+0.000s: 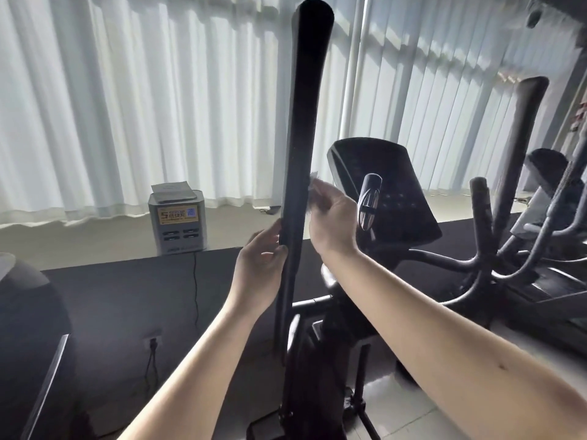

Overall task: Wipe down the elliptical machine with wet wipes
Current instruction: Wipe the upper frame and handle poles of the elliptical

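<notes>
The elliptical's tall black left handle bar (305, 122) rises straight up the middle of the head view. My left hand (262, 258) grips the bar from the left at about mid height. My right hand (333, 223) holds a white wet wipe (314, 188) against the bar's right side, just above the left hand. Most of the wipe is hidden behind my fingers. The machine's dark console (384, 192) sits behind my right hand, and the second handle bar (521, 147) stands to the right.
A grey power-bank station (178, 222) with a cable stands by the white curtains (143, 100) on the floor at the back left. Another dark machine (28, 328) fills the left edge. More exercise equipment (546, 249) crowds the right side.
</notes>
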A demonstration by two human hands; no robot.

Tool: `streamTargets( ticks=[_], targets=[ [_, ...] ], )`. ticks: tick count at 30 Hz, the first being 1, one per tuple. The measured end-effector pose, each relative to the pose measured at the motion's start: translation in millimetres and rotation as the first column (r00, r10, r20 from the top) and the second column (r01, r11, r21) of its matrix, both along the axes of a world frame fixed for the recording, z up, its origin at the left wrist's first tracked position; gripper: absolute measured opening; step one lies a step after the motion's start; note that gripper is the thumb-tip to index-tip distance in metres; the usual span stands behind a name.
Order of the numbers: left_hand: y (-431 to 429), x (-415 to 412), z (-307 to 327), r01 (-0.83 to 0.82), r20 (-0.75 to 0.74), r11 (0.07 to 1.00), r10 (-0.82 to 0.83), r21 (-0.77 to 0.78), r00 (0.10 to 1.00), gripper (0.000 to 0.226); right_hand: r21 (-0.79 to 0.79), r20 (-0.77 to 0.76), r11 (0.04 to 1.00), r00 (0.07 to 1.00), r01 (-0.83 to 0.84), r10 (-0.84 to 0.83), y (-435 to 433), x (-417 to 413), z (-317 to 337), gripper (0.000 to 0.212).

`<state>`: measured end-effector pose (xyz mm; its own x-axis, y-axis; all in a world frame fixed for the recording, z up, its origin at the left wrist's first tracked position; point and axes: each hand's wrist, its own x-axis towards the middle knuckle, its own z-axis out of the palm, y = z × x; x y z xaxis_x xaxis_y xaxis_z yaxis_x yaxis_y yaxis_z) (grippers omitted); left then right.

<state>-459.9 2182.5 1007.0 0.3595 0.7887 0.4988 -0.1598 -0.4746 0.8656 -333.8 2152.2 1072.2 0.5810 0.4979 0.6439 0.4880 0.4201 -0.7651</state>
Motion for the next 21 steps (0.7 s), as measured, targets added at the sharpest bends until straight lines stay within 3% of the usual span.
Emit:
streamTargets(
  ticks=[3, 7, 10, 14, 18, 21],
  targets=[
    [-1.7, -2.3, -5.4, 0.011, -0.001, 1.0, -0.011, 0.009, 1.0, 0.053, -0.055, 0.032, 0.998, 0.999, 0.001, 0.001, -1.9, -0.3, -36.1, 0.022],
    [-5.2, -3.5, -9.2, 0.018, -0.006, 0.999, -0.018, 0.034, 1.0, 0.069, -0.202, -0.068, 0.962, 0.982, -0.185, 0.174, -12.2, 3.4, -82.9, 0.02],
    [-2.1, -4.1, -15.0, 0.028, -0.022, 0.999, -0.027, 0.04, 0.999, 0.059, -0.271, -0.098, 0.934, 0.972, -0.231, 0.212, -17.2, 7.6, -90.8, 0.02],
    [5.0, -5.8, -24.4, 0.01, -0.025, 1.0, -0.01, -0.015, 1.0, 0.041, -0.12, -0.15, 0.984, 0.982, -0.131, 0.113, -14.4, 8.6, -58.3, 0.023],
    [10.5, -13.8, -32.2, -0.027, -0.057, 0.998, 0.024, -0.061, 0.998, 0.038, -0.011, -0.122, 0.999, 0.991, -0.05, 0.048, -9.7, 3.4, -35.2, 0.023],
    [17.4, -20.2, -35.6, -0.062, -0.055, 0.993, 0.056, -0.102, 0.997, 0.028, 0.03, -0.222, 0.993, 0.967, -0.117, 0.121, -4.9, 5.3, -34.0, 0.019]
  ],
)
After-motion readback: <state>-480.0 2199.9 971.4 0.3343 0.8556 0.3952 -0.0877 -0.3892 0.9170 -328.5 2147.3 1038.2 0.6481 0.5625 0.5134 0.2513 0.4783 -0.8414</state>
